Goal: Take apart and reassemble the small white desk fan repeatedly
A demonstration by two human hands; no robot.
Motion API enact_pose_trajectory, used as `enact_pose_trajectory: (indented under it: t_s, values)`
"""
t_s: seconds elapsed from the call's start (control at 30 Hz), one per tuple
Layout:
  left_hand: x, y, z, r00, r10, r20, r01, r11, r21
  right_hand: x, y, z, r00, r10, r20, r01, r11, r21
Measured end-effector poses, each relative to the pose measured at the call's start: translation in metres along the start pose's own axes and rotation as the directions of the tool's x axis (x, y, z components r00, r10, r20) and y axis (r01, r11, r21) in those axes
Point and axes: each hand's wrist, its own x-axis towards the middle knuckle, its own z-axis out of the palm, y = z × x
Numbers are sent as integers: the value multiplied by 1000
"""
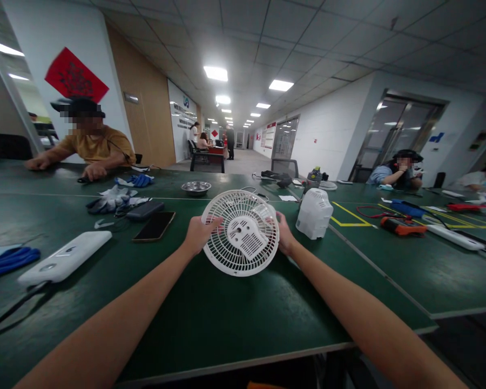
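Observation:
A round white fan grille (243,265) is held up over the table, its slotted hub plate facing me. My left hand (200,233) grips its left rim, the thumb lying over the bars. On the opposite side my right hand (284,233) is closed around the right edge, its fingers partly hidden behind the grille. Fan blades seem to show through the bars, though I cannot tell for sure. Just right of my right hand, a white plastic housing (315,213) stands upright on the green table (235,324).
On the left lie a white power strip (67,258), a phone (154,226), a black case (144,210) and gloves (111,200). A metal bowl (196,187) sits behind the grille. Rightward are an orange multimeter (403,226) and another white strip (454,236). Co-workers sit across the table.

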Motion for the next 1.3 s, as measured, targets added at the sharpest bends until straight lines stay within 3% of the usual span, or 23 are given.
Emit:
enact_pose_trajectory:
  t_s: [0.03,0.1,0.17,0.27,0.37,0.43,0.5,0.6,0.67,0.73,0.93,1.0,1.13,1.3]
  values:
    - [0,0,-1,1000,-14,-3,14,1000,6,5,0,-13,987,-111,-112,82,967,-242]
    - [1,-3,-2,998,-62,-14,62,998,4,12,1,-38,921,-348,-175,150,732,-665]
    - [3,-7,-5,994,-108,-31,108,994,0,16,4,-58,885,-438,-156,98,504,-858]
    - [8,-14,-11,989,-137,-53,139,990,37,21,9,-73,901,-411,-139,3,326,-945]
    - [14,-22,-18,989,-136,-52,139,988,72,24,8,-75,875,-477,-81,42,242,-969]
    - [16,-27,-22,989,-142,-45,145,987,76,25,0,-77,792,-610,-30,110,191,-975]
    - [18,-30,-24,988,-152,-37,155,984,86,25,-9,-84,656,-754,-33,128,154,-980]
    - [18,-30,-25,985,-167,-29,169,980,101,23,-19,-102,470,-864,-178,4,204,-979]
    - [17,-27,-25,983,-181,-28,183,977,105,21,-21,-114,411,-868,-280,-73,275,-959]
    - [15,-22,-24,980,-195,-34,198,973,117,20,-22,-123,388,-854,-348,-113,330,-937]
    - [10,-14,-24,983,-180,-23,181,975,128,17,-28,-138,390,-822,-415,-166,381,-910]
    - [10,-15,-24,982,-189,-23,190,975,117,18,-27,-146,395,-786,-476,-162,450,-878]
    - [13,-20,-24,984,-173,-43,177,979,105,25,-20,-160,454,-653,-607,-143,619,-773]
    - [17,-28,-25,988,-152,-26,154,981,118,31,-12,-164,489,-654,-577,-123,603,-788]
